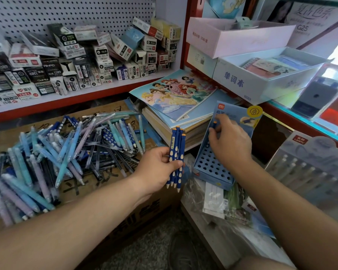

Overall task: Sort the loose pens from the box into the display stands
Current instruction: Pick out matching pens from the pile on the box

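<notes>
Step in hand: loading dotted dark-blue pens into the blue display stand (211,168), one at a time.

The left hand (158,168) grips a small bundle of dark-blue pens (176,149) upright, orange ends up. Its fingers are curled round the barrels and the thumb is across the front. It holds the bundle between the cardboard box (109,184) and the stand, just beside the stand's near corner.

The right hand (230,143) reaches over the stand's perforated tray, near the backboard. Its fingers are curled and pinch a single pen (215,124), of which only the orange-capped top shows. Whether the lower end has entered a hole cannot be told, because the hand covers it.

The holes visible in the near part of the tray are empty, so by judgement the stand is at an early stage of filling.

A large pile of loose pens (66,152) in mixed blues, lilac and black lies on the cardboard box — the bulk of the sorting is not yet done. A grey display stand (308,172) stands to the right, apart from both hands.

Next move, as judged: seat the single pen upright in a rear hole and let it go, then take the next pen from the bundle. The holes are closely spaced, so each pen needs a straight, vertical entry.
</notes>
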Demonstrator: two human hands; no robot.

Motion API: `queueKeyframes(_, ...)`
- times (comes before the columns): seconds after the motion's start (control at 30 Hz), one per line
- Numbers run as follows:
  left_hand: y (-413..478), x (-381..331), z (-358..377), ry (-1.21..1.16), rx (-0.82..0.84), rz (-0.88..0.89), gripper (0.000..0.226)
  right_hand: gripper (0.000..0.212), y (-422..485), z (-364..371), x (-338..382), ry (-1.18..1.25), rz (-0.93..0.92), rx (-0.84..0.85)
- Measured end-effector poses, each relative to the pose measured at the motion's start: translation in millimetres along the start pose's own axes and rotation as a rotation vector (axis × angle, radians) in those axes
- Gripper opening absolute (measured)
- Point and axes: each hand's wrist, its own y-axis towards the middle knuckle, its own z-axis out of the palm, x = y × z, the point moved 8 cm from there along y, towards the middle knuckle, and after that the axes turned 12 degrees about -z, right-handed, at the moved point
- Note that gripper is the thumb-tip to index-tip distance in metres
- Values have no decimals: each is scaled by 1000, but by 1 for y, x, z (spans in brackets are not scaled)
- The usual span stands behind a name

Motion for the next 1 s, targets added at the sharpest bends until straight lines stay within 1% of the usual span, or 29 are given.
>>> queueKeyframes(0.03,0,0,1,1,6,1,20,22,-4,-4,7,90,14,3)
queueKeyframes(0.07,-1,-1,2,6,12,7,20,16,-9,-4,14,255,49,24)
queueKeyframes(0.13,-2,-3,3,30,15,21,20,10,-20,-1,30,666,145,112)
queueKeyframes(0.17,-3,-5,5,50,15,31,20,8,-23,0,39,785,160,165)
queueKeyframes(0.2,-4,-6,6,71,19,42,20,8,-26,1,45,827,147,202)
queueKeyframes(0.3,-7,-6,11,113,35,58,21,5,-31,1,50,806,129,226)
queueKeyframes(0.4,-8,-7,11,120,25,67,21,6,-32,-1,39,781,175,191)
queueKeyframes(0.47,-8,-8,9,108,2,63,19,5,-27,-9,17,749,245,88)
queueKeyframes(0.57,-7,-5,5,94,-21,36,16,8,-16,-30,-26,609,327,-149)
queueKeyframes(0.63,-8,-3,6,96,-12,25,17,8,-12,-38,-42,501,335,-215)
queueKeyframes(0.7,-8,-1,7,100,-6,18,17,8,-8,-35,-46,436,315,-211)
queueKeyframes(0.83,-4,2,8,86,5,1,17,20,-4,-24,-44,361,272,-179)
queueKeyframes(1.0,-6,2,9,101,16,-2,17,22,-2,-21,-44,317,267,-172)
